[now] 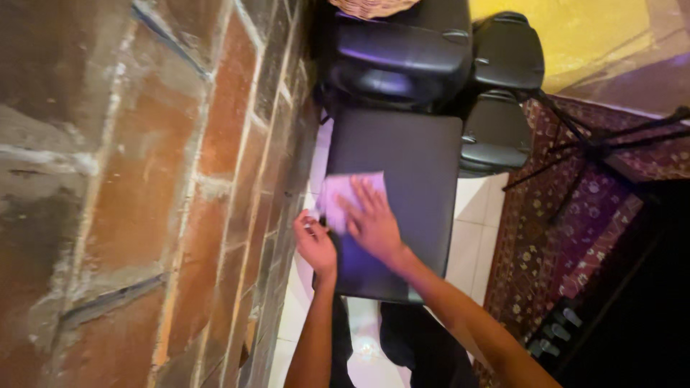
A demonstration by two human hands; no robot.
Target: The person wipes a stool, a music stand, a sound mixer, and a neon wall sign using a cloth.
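Observation:
A dark square tabletop [417, 165] stands against a brick wall. My right hand [374, 224] lies flat with spread fingers on a pale cloth [341, 192] at the table's left part, pressing it onto the surface. My left hand [315, 241] is curled at the table's left edge, next to the cloth's lower corner; whether it grips the edge or the cloth I cannot tell.
A brick wall [144, 194] fills the left side. Black padded chairs [402, 57] stand beyond the table, with a woven basket [374, 6] at the top. A patterned red rug [568, 215] and a black stand's legs [596, 144] lie to the right on white floor tiles [474, 230].

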